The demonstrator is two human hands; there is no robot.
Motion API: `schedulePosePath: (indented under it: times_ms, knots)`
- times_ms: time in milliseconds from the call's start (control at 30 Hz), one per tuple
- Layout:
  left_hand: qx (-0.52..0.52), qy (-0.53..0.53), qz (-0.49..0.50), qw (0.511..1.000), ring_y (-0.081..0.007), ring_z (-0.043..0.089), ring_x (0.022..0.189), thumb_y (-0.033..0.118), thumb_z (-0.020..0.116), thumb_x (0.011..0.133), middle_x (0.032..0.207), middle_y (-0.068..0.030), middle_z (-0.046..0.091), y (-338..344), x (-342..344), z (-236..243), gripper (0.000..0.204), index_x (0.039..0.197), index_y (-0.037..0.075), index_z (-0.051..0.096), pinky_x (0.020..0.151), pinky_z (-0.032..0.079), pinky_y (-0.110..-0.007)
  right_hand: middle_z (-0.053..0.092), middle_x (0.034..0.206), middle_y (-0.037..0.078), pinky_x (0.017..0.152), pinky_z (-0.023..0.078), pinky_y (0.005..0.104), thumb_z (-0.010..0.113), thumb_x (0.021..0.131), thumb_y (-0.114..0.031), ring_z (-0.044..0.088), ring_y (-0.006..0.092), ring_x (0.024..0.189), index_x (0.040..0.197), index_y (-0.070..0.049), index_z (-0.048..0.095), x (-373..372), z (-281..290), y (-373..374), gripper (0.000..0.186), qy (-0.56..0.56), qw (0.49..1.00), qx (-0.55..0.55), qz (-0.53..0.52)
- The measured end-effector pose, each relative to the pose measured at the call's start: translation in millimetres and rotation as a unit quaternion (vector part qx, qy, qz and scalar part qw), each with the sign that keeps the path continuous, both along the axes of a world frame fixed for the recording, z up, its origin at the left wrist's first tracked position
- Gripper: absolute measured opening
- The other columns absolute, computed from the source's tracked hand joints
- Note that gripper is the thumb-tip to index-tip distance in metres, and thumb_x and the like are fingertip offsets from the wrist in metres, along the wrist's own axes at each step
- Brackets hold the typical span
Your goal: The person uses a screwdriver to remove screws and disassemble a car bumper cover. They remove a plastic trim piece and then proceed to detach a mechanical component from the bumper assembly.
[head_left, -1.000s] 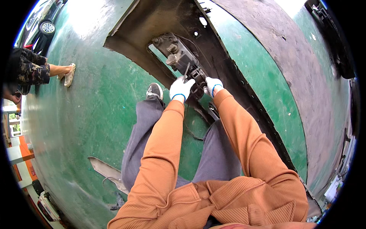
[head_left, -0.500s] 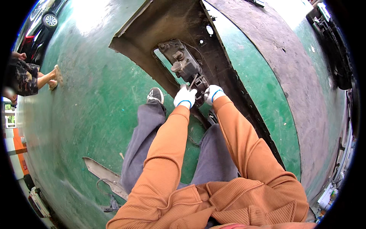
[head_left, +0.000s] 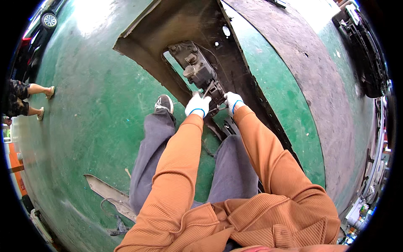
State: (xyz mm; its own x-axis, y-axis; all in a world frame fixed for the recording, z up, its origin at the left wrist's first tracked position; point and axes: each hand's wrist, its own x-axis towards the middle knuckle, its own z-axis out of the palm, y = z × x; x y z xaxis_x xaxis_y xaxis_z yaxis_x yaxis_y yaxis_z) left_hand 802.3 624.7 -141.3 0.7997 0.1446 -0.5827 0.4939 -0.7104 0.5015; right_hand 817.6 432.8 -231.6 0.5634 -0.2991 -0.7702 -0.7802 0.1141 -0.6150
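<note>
A large dark curved panel (head_left: 228, 69) lies before me on the floor, with a dirty black mechanical assembly (head_left: 193, 63) fixed near an oblong opening. My left hand (head_left: 197, 103), in a white glove with blue cuff, is closed on a thin metal tool (head_left: 208, 89) at the assembly's lower end. My right hand (head_left: 232, 101), gloved alike, is closed against the black bracket (head_left: 216, 92) at that end; its fingertips are too small to make out exactly. My legs are either side of the panel's lower end.
A person in camouflage shorts (head_left: 16, 101) stands at left, near a dark car (head_left: 29, 54). A loose trim piece (head_left: 105, 189) lies by my left leg. Dark parts (head_left: 361, 54) line the right edge. A grey strip (head_left: 319, 109) crosses the green floor (head_left: 96, 117).
The person at left has moved from a stride to standing further toward the rim. The view has shifted slightly; my hands remain at the assembly's lower end with little movement.
</note>
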Motion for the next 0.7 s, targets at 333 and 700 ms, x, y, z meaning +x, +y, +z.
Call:
schedulePosePath:
  times_ms: [333,700]
  knots:
    - [0.003,-0.007,0.017,1.0,-0.044,0.065,0.126,0.051,0.069,0.094,0.135,-0.0275,0.068,-1,-4,1,0.077,0.15,0.004,0.048,0.107,0.05,-0.05,0.072,0.114,0.014,0.103,0.043,0.0448,0.05,0.109,-0.044,0.061,0.0292,0.105,0.12,-0.004,0.063,-7,-14,-4,0.043,0.023,0.996,0.089,-0.014]
    - [0.03,-0.015,-0.007,0.999,-0.0455,0.068,0.121,0.053,0.069,0.094,0.127,-0.0288,0.071,-14,-4,12,0.073,0.146,0.006,0.05,0.104,0.052,-0.052,0.066,0.079,0.005,0.064,0.043,0.0368,0.062,0.105,-0.041,0.056,0.0215,0.068,0.102,-0.011,0.069,-22,18,-15,0.031,0.011,0.981,0.149,-0.121]
